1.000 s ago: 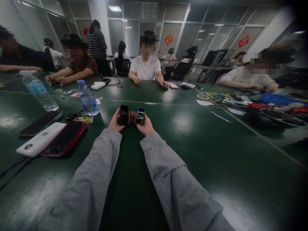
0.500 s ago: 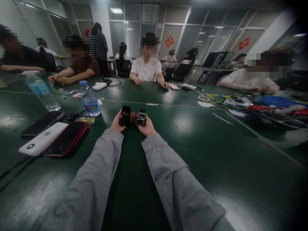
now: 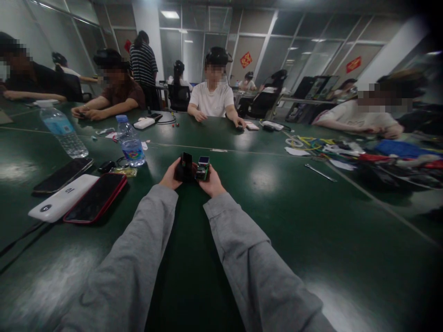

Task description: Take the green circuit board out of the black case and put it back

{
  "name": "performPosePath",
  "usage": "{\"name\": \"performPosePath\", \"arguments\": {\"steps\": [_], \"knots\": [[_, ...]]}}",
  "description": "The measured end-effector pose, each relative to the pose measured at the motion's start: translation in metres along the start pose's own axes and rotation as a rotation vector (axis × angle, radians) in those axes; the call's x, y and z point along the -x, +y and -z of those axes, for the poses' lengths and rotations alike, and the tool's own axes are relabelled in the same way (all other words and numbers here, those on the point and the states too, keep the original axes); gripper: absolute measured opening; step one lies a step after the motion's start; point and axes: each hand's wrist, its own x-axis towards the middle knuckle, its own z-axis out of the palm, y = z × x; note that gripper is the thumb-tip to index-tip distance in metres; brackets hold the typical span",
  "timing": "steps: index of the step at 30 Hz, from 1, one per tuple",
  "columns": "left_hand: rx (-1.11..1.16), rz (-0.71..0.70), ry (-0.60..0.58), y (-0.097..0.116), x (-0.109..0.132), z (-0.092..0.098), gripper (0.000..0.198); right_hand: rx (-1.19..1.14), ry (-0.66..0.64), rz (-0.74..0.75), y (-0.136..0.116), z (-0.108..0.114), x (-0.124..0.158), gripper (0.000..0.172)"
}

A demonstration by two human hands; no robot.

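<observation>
My left hand (image 3: 170, 177) is closed around a black plastic casing (image 3: 186, 168), which stands tilted with a glossy face showing. Close on its right, my right hand (image 3: 213, 182) grips a green circuit board (image 3: 202, 169) with a small grey screen at its upper end. The two pieces are side by side above the green table (image 3: 277, 221), with only a narrow space between them. Some fingertips are hidden behind the pieces.
To the left are a red-cased phone (image 3: 96, 198), a white power bank (image 3: 62, 197), a black phone (image 3: 62, 176) and two water bottles (image 3: 130, 143). A wrench (image 3: 320, 172) and tangled cables (image 3: 311, 143) lie to the right. Several people sit around the table.
The black casing has turned and shifted slightly right, closer to the circuit board. My right hand stays nearly still. The view has moved slightly.
</observation>
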Motion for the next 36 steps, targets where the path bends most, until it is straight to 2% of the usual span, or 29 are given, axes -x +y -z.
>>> {"name": "performPosePath", "arguments": {"steps": [3,8,13,17,23,27,31,36], "knots": [[-0.059,-0.011,-0.05,-0.002,-0.004,0.002,0.029,0.008,0.038,0.013,0.0,-0.001,0.001,0.047],[-0.129,-0.044,0.042,-0.004,-0.007,0.003,0.02,0.031,0.094,0.038,0.0,-0.001,0.001,0.04],[-0.14,-0.053,0.074,-0.005,-0.008,0.003,0.017,0.059,0.055,0.043,0.001,0.0,-0.001,0.039],[-0.135,-0.056,0.109,-0.006,-0.008,0.002,0.016,0.076,0.051,0.063,0.0,-0.004,0.001,0.031],[-0.122,-0.063,0.107,-0.006,-0.006,-0.001,0.015,0.135,0.063,0.057,0.001,-0.005,0.002,0.028],[-0.127,-0.078,0.122,-0.007,-0.009,0.0,0.014,0.148,0.134,0.073,0.002,-0.002,0.0,0.024],[-0.158,-0.098,0.136,-0.01,-0.014,0.004,0.015,0.148,0.197,0.121,0.004,-0.001,-0.004,0.018],[-0.219,-0.167,0.106,-0.014,-0.018,0.006,0.014,0.134,0.258,0.277,0.007,-0.002,-0.007,0.007]]}}
